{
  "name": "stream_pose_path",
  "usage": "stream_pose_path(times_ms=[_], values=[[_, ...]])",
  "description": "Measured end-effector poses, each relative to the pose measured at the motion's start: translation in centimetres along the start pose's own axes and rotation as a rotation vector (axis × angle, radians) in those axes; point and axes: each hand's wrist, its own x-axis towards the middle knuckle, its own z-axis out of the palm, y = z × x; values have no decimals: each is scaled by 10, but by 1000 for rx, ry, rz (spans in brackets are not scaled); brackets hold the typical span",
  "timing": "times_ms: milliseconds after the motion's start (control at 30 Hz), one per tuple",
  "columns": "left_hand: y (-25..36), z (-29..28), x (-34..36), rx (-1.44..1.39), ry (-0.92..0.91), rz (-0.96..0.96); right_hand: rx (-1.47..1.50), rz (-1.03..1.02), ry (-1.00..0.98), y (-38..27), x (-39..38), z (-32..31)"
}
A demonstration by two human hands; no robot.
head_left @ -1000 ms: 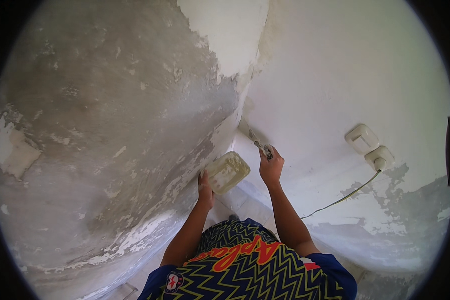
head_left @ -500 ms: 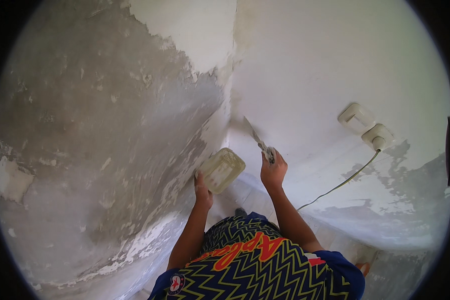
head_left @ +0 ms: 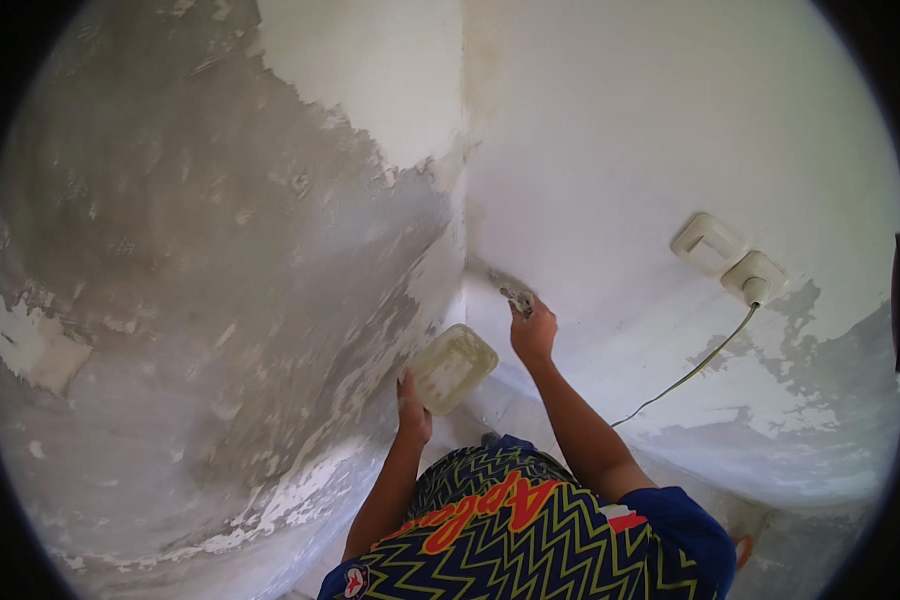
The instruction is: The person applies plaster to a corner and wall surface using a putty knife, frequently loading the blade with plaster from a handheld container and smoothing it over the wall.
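Note:
My right hand grips a putty knife whose blade lies flat against the white wall, just right of the room corner. My left hand holds a square plaster-smeared board by its lower edge, tilted up beside the corner. The two hands are close together, low in the corner, the board just left of the knife hand. Both forearms rise from my patterned shirt at the bottom of the view.
The left wall is grey and rough with scraped patches. On the right wall sit a white switch plate and a socket with a plug; its thin cable runs down toward the floor.
The view has shifted, so the corner sits more to the right. My right hand has drawn the knife down along the wall near the corner. The board stays in my left hand.

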Motion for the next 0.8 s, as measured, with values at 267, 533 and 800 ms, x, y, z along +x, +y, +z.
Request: stream_pose_path(times_ms=[267, 533, 800], values=[[1, 17, 7, 53, 34, -29, -185, 78, -17, -3, -24, -1], [6, 1, 0, -5, 38, 19, -119, -14, 58, -10, -53, -45], [4, -2, -10, 12, 94, 19, -40, -100, -89, -16, -20, -11]])
